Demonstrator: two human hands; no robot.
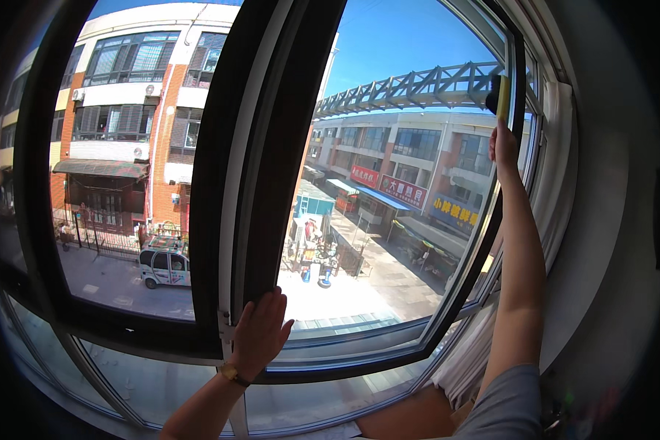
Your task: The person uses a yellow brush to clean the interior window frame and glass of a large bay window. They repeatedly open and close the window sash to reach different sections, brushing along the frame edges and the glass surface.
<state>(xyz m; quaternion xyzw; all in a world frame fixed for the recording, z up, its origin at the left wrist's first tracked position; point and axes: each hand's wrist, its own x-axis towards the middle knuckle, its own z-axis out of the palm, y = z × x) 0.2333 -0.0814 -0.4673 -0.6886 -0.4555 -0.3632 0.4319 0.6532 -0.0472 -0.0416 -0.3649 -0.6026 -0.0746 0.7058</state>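
Observation:
My right hand [504, 146] is raised high at the right, gripping the handle of a yellow brush [503, 94] with dark bristles. The brush is upright beside the right edge of a tilted-looking window sash [462, 322], its bristles turned left toward the glass. Whether they touch the glass, I cannot tell. Lower down, my left hand [261, 330] rests flat against the dark upright window frame [264, 220], thumb apart and nothing held. A watch with a dark strap [231, 372] is on that wrist.
Fixed lower panes [319, 404] run below the sash. A white curtain [555, 181] hangs along the right wall, reaching down near a brown surface [407, 415]. Another dark-framed pane [126, 297] stands at left. Outside are a street, shopfronts and a parked small vehicle [165, 264].

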